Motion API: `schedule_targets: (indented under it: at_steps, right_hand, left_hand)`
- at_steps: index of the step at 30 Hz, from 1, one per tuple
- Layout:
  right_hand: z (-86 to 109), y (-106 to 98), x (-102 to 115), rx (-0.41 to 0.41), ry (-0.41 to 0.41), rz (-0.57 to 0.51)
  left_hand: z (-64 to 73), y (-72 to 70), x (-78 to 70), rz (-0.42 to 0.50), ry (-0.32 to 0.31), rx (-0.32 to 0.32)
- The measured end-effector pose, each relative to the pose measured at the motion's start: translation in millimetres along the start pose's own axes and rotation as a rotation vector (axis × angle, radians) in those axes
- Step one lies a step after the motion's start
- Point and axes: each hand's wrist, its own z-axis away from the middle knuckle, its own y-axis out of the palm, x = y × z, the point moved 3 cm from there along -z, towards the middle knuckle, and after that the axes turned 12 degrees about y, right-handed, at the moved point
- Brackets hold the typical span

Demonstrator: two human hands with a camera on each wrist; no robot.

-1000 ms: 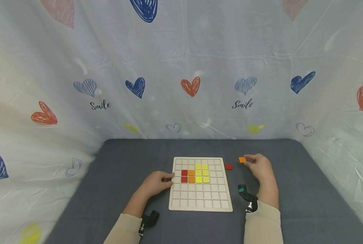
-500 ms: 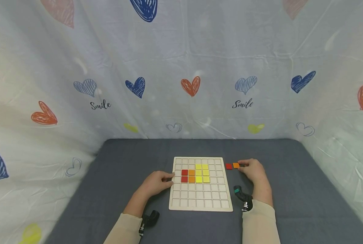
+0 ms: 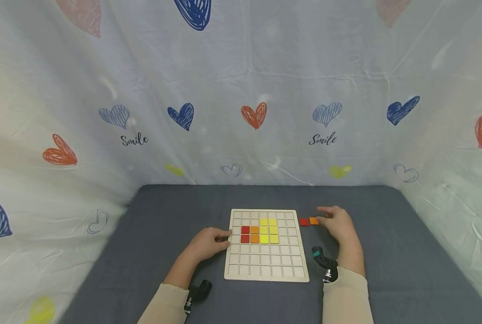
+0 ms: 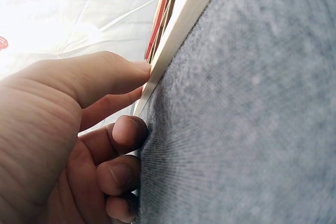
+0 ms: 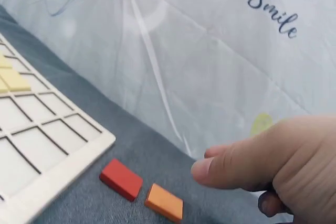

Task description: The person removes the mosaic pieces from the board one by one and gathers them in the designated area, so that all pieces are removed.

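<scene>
1. The loose orange tile [image 3: 314, 221] lies flat to the right of the grid board [image 3: 266, 259], near its far corner. A second ago it was farther out from the board, between the right hand's fingertips; half a second ago it was already at its present place, with the fingers on it.
2. The right hand [image 3: 339, 221] has now let go: thumb and forefinger stand apart, holding nothing, just off the tile's side that faces away from the board.
3. The loose red tile [image 3: 304, 222] lies between the orange tile and the board, a narrow gap on either side; it has not moved.
4. The left hand [image 3: 204, 243] keeps its place at the board's left edge, thumb and forefinger spread and touching the rim, the other fingers bent beside it on the cloth.
5. On the board, two red squares [image 3: 245, 230], two orange squares [image 3: 255, 230] and six yellow squares [image 3: 264, 230] sit side by side, the same as in the earlier frames.
6. Under the board spreads a dark grey cloth [image 3: 164, 252]; beyond it hangs a pale curtain [image 3: 225, 67] printed with hearts and "Smile".
</scene>
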Motion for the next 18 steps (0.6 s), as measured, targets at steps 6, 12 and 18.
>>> schedule_targets:
  at_steps: [6, 12, 18]
  right_hand:
    - [7.9, -5.4, 22.2, -0.034, -0.081, -0.012]
    - [15.7, -4.3, 45.5, -0.039, -0.166, -0.015]
    - [19.6, 7.3, 63.1, -0.013, -0.264, 0.005]
  left_hand:
    - [0.0, -0.2, -0.3, 0.003, 0.006, -0.003]
    - [0.2, -0.2, 0.0, 0.006, 0.0, -0.001]
    - [0.0, -0.2, -0.1, 0.011, -0.004, -0.002]
